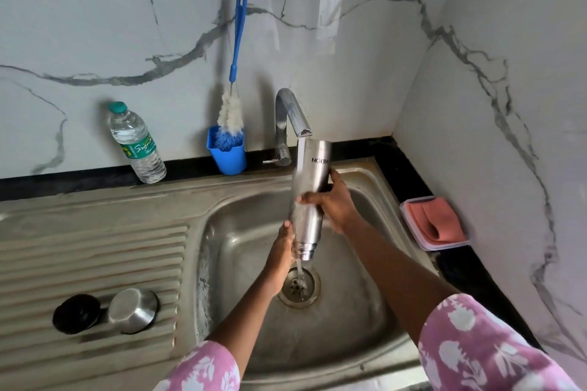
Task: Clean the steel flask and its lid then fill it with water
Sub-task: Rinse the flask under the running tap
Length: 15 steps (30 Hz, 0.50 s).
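- The right hand's (pixel 333 203) fingers are curled round the middle of the steel flask (pixel 313 162), with the thumb across its front, gripping it firmly
- The left hand (pixel 281 251) lies against the flask's lower left side near the neck, fingertips pointing up along the wet metal; whether its fingers wrap round behind cannot be told
- The flask is held upside down and almost upright over the sink basin (pixel 241 232), base just under the spout, open mouth facing down, and its printed name reads inverted
- Water (pixel 300 276) runs from the tap (pixel 290 111) down the flask's left side and falls off the mouth into the drain (pixel 298 286) directly below
- Both forearms reach in from the bottom edge, each ending in a pink sleeve (pixel 476 352) with a white flower print
- On the ribbed drainboard (pixel 95 251) to the left, well apart from the flask, the steel lid (pixel 132 310) lies on its side, touching or just beside a black inner cap (pixel 76 314)
- At the back of the black counter (pixel 409 174), a blue cup (pixel 227 155) holds a bottle brush (pixel 236 51) whose blue handle leans on the marble wall (pixel 95 25)
- A clear plastic water bottle (pixel 136 143) with a green cap stands left of the cup
- Right of the sink, a white tray (pixel 409 228) holds a folded pink cloth (pixel 433 220)
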Tool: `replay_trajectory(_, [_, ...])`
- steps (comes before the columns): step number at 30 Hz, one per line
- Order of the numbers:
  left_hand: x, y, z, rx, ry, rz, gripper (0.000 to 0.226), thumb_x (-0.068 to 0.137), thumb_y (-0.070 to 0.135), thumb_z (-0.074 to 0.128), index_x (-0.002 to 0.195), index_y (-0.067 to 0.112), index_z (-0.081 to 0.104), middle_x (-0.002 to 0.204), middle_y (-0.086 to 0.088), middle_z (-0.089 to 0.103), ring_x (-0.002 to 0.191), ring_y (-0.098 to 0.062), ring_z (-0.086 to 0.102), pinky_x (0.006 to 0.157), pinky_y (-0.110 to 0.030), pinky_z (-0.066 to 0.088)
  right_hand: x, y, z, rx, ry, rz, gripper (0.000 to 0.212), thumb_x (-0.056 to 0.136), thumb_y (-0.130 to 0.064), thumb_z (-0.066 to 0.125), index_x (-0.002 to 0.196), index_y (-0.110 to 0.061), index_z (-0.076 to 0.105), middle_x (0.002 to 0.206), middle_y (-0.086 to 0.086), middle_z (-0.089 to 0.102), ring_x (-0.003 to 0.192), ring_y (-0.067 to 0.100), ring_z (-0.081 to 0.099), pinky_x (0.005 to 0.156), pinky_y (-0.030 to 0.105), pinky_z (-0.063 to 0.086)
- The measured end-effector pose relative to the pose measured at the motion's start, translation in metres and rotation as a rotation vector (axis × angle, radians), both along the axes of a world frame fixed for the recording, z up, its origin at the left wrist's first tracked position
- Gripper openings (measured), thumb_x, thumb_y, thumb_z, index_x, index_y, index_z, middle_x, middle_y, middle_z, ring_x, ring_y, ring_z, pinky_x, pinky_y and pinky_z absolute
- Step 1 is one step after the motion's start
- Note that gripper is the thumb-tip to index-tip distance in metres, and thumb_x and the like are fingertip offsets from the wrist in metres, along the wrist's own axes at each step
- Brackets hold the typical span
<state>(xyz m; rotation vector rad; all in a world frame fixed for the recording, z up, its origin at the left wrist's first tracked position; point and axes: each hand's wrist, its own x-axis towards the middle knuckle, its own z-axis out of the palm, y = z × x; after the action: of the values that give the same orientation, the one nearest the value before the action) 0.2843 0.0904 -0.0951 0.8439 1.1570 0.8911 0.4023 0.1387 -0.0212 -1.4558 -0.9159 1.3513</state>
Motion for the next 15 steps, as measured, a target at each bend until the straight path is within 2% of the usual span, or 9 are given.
replay_trajectory(1, [0.001, -0.002, -0.003, -0.015, -0.014, 0.003, 0.053, 0.094, 0.053, 0.028, 0.129, 0.018, 0.048, 0.116, -0.008, 0.065, 0.097, -0.013, 0.065, 0.086, -0.03, 0.053, 0.0, 0.002, 0.002, 0.002, -0.002, 0.004, 0.1, 0.05, 0.007, 0.083, 0.135, -0.021, 0.038, 0.117, 0.007, 0.061, 0.104, 0.031, 0.061, 0.089, 0.052, 0.051])
replay_trajectory(2, [0.002, -0.004, -0.004, -0.02, -0.013, 0.009, 0.054, 0.094, 0.052, 0.029, 0.128, 0.016, 0.05, 0.118, -0.01, 0.065, 0.099, -0.016, 0.064, 0.088, -0.031, 0.053, 0.0, 0.002, 0.003, 0.0, -0.016, 0.009, 0.102, 0.046, 0.003, 0.085, 0.134, -0.022, 0.039, 0.115, 0.007, 0.062, 0.103, 0.03, 0.062, 0.088, 0.051, 0.052])
replay_trajectory(5, [0.002, 0.005, 0.01, -0.024, -0.05, 0.037, 0.045, 0.103, 0.038, 0.023, 0.111, 0.01, 0.058, 0.086, -0.004, 0.071, 0.07, -0.01, 0.068, 0.059, -0.02, 0.054, -0.003, -0.004, -0.004, -0.005, -0.113, 0.06, 0.098, 0.044, 0.0, 0.086, 0.129, -0.023, 0.043, 0.11, 0.006, 0.064, 0.099, 0.028, 0.064, 0.087, 0.049, 0.054])
replay_trajectory(6, [0.002, 0.011, 0.016, -0.022, -0.083, 0.049, 0.047, 0.103, 0.037, 0.022, 0.111, 0.009, 0.058, 0.084, -0.004, 0.071, 0.068, -0.01, 0.069, 0.057, -0.021, 0.054, -0.004, -0.008, -0.007, -0.017, -0.163, 0.098, 0.095, 0.046, 0.001, 0.085, 0.128, -0.023, 0.043, 0.11, 0.006, 0.065, 0.099, 0.027, 0.063, 0.088, 0.048, 0.053])
replay_trajectory(8, [0.002, 0.025, 0.029, -0.029, -0.15, 0.07, 0.051, 0.102, 0.043, 0.02, 0.114, 0.01, 0.058, 0.094, -0.009, 0.07, 0.077, -0.014, 0.07, 0.064, -0.026, 0.058, -0.007, -0.017, -0.013, -0.035, -0.282, 0.183, 0.099, 0.044, -0.007, 0.086, 0.131, -0.022, 0.042, 0.112, 0.004, 0.064, 0.101, 0.024, 0.062, 0.09, 0.046, 0.052])
replay_trajectory(11, [0.0, 0.043, 0.041, 0.022, -0.094, 0.061, 0.061, 0.095, 0.058, 0.023, 0.112, 0.014, 0.061, 0.107, -0.013, 0.069, 0.093, -0.023, 0.069, 0.08, -0.034, 0.057, -0.007, -0.028, -0.023, -0.067, -0.375, 0.226, 0.099, 0.039, -0.02, 0.085, 0.129, -0.022, 0.042, 0.111, 0.003, 0.064, 0.102, 0.024, 0.061, 0.091, 0.045, 0.051])
replay_trajectory(13, [0.001, 0.051, 0.043, 0.035, -0.048, 0.041, 0.068, 0.083, 0.068, 0.04, 0.116, 0.011, 0.058, 0.108, -0.016, 0.068, 0.098, -0.03, 0.067, 0.087, -0.041, 0.054, -0.004, -0.034, -0.026, -0.062, -0.406, 0.247, 0.091, 0.049, -0.011, 0.085, 0.129, -0.022, 0.041, 0.112, 0.004, 0.064, 0.104, 0.025, 0.06, 0.093, 0.043, 0.05])
replay_trajectory(14, [0.002, 0.054, 0.043, 0.063, -0.02, 0.051, 0.065, 0.078, 0.064, 0.055, 0.116, 0.011, 0.055, 0.109, -0.015, 0.067, 0.097, -0.03, 0.066, 0.087, -0.042, 0.054, -0.002, -0.036, -0.027, -0.06, -0.433, 0.256, 0.093, 0.053, -0.009, 0.084, 0.132, -0.023, 0.039, 0.113, 0.005, 0.064, 0.104, 0.025, 0.059, 0.092, 0.041, 0.05])
replay_trajectory(15, [0.003, 0.056, 0.042, 0.087, 0.01, 0.061, 0.058, 0.075, 0.05, 0.069, 0.115, 0.012, 0.052, 0.108, -0.012, 0.067, 0.096, -0.028, 0.066, 0.085, -0.041, 0.055, -0.001, -0.036, -0.027, -0.047, -0.456, 0.264, 0.094, 0.054, -0.008, 0.084, 0.135, -0.023, 0.037, 0.112, 0.005, 0.064, 0.102, 0.025, 0.059, 0.09, 0.038, 0.05])
